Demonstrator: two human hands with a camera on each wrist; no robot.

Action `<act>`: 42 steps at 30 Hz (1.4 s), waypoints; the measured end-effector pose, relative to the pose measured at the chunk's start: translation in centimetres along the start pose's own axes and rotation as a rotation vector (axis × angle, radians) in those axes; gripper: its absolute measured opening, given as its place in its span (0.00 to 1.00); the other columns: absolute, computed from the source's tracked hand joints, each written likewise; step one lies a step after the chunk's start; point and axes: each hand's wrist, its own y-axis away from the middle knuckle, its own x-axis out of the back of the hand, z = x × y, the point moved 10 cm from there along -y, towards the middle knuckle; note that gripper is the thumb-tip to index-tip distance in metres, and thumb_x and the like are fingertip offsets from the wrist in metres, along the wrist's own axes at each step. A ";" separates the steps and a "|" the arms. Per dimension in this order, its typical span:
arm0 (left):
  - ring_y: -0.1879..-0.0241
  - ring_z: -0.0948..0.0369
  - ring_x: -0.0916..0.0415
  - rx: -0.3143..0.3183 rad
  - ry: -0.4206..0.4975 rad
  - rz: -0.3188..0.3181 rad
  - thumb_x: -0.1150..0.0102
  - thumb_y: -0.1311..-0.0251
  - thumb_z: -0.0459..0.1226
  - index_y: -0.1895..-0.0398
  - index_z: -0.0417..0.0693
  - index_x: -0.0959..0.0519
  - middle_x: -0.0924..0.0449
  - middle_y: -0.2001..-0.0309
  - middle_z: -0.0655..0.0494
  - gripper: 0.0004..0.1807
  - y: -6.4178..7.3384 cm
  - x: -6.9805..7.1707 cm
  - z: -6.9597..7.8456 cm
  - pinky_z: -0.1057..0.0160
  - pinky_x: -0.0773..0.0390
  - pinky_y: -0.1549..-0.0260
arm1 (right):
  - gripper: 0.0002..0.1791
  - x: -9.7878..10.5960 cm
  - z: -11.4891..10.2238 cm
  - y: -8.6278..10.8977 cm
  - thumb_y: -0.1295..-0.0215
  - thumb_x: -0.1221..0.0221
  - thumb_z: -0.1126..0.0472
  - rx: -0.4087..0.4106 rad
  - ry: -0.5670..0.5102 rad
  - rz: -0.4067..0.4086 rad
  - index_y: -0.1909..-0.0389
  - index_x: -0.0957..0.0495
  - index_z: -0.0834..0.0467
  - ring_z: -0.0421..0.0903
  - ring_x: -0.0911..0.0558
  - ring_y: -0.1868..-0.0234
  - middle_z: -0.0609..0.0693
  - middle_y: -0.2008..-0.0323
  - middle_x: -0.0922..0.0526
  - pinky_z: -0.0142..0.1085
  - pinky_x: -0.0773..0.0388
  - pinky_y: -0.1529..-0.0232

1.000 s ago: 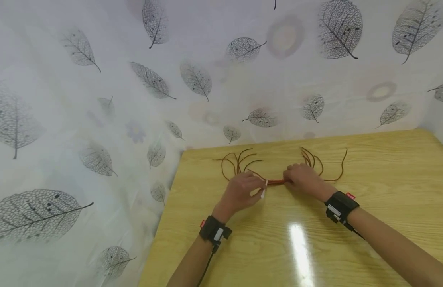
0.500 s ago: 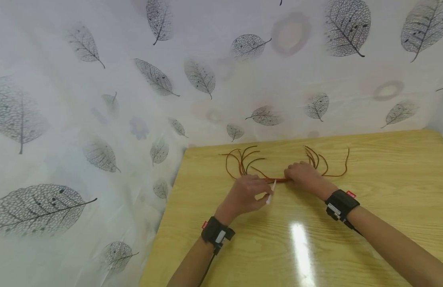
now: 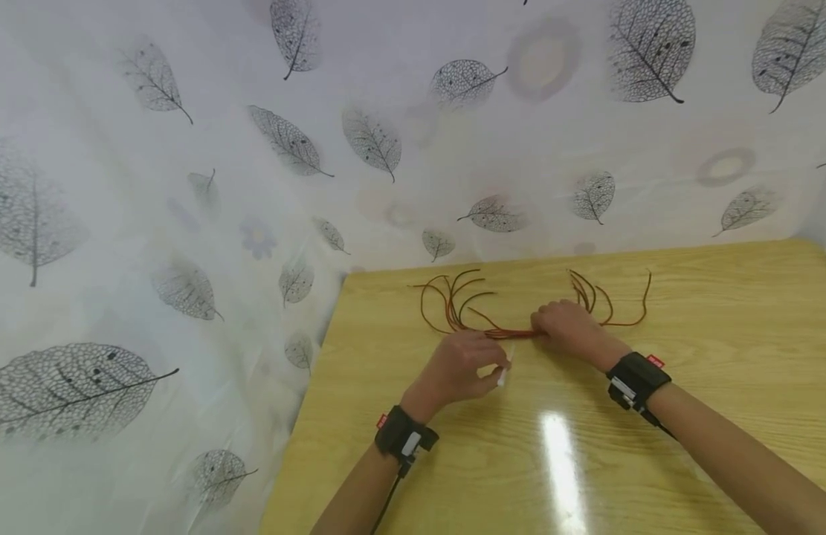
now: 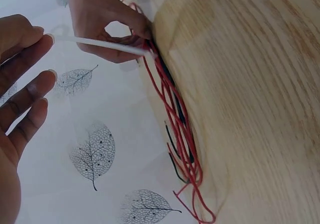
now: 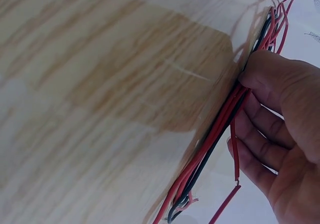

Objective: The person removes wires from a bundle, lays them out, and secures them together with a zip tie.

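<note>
While the right hand (image 3: pixel 565 325) presses and pinches the bundle of wires (image 3: pixel 513 335) against the wooden table (image 3: pixel 720 312), seemingly to keep the strands gathered at their middle, the left hand (image 3: pixel 462 365) holds the free end of a white tie (image 3: pixel 505 370) between thumb and fingertips, its other fingers loosely extended. Both ends of the bundle fan out loose on the table, left and right of the hands. One bundle and one tie show; the strands are red and black, too tangled to count exactly. A leaf-patterned sheet (image 3: pixel 185 186) hangs behind.
</note>
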 end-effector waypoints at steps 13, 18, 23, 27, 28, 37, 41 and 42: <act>0.68 0.73 0.20 0.070 0.018 -0.091 0.29 0.45 0.35 0.69 0.56 0.13 0.13 0.66 0.68 0.04 0.6 -3.4 -1.7 0.78 0.27 0.67 | 0.20 -0.2 0.4 0.3 0.49 0.28 0.69 -0.004 -0.018 -0.032 0.81 0.32 0.51 0.41 0.39 0.78 0.43 0.81 0.36 0.38 0.37 0.73; 0.66 0.71 0.18 0.115 0.037 -0.132 0.31 0.41 0.35 0.68 0.56 0.12 0.12 0.65 0.67 0.04 0.6 -4.8 -2.7 0.77 0.25 0.65 | 0.20 0.0 0.4 0.4 0.49 0.28 0.68 -0.004 -0.031 -0.033 0.81 0.31 0.51 0.41 0.38 0.78 0.42 0.81 0.36 0.40 0.33 0.72; 0.65 0.71 0.17 0.144 0.056 -0.138 0.30 0.41 0.35 0.68 0.56 0.11 0.12 0.64 0.67 0.04 0.7 -6.2 -3.6 0.78 0.24 0.62 | 0.17 -0.1 0.1 0.5 0.49 0.26 0.66 -0.002 -0.049 -0.052 0.80 0.27 0.52 0.40 0.34 0.78 0.42 0.80 0.32 0.42 0.26 0.71; 0.64 0.70 0.17 0.155 0.098 -0.132 0.30 0.40 0.35 0.67 0.56 0.12 0.12 0.65 0.66 0.04 0.7 -7.1 -4.2 0.78 0.23 0.63 | 0.14 -0.2 -0.2 0.8 0.49 0.24 0.65 -0.002 -0.083 -0.060 0.78 0.23 0.52 0.40 0.30 0.77 0.42 0.79 0.28 0.40 0.25 0.71; 0.64 0.70 0.17 0.160 0.098 -0.135 0.30 0.39 0.35 0.67 0.56 0.11 0.12 0.64 0.67 0.04 0.6 -7.2 -4.3 0.78 0.23 0.63 | 0.14 -0.2 -0.3 0.8 0.49 0.24 0.65 0.001 -0.086 -0.063 0.78 0.23 0.52 0.40 0.30 0.78 0.42 0.79 0.28 0.40 0.25 0.71; 0.70 0.72 0.23 0.157 0.023 -0.188 0.30 0.37 0.41 0.65 0.59 0.10 0.13 0.65 0.69 0.02 0.1 -8.7 -4.6 0.80 0.31 0.71 | 0.10 -0.1 0.6 0.5 0.37 0.29 0.52 -0.085 -0.282 -0.185 0.74 0.19 0.46 0.36 0.27 0.76 0.36 0.77 0.25 0.35 0.25 0.72; 0.71 0.73 0.23 0.144 0.007 -0.190 0.31 0.36 0.42 0.64 0.60 0.10 0.13 0.65 0.71 0.03 0.0 -8.8 -4.5 0.80 0.30 0.71 | 0.09 0.6 2.4 -0.2 0.35 0.30 0.51 -0.186 -0.333 -0.107 0.69 0.15 0.51 0.38 0.22 0.73 0.41 0.72 0.20 0.35 0.21 0.71; 0.72 0.74 0.24 0.142 0.004 -0.192 0.32 0.35 0.42 0.64 0.61 0.10 0.14 0.65 0.71 0.03 0.0 -9.0 -4.5 0.80 0.30 0.71 | 0.09 0.6 2.8 -0.4 0.36 0.29 0.53 -0.208 -0.317 -0.084 0.66 0.15 0.54 0.39 0.22 0.72 0.43 0.70 0.19 0.36 0.21 0.71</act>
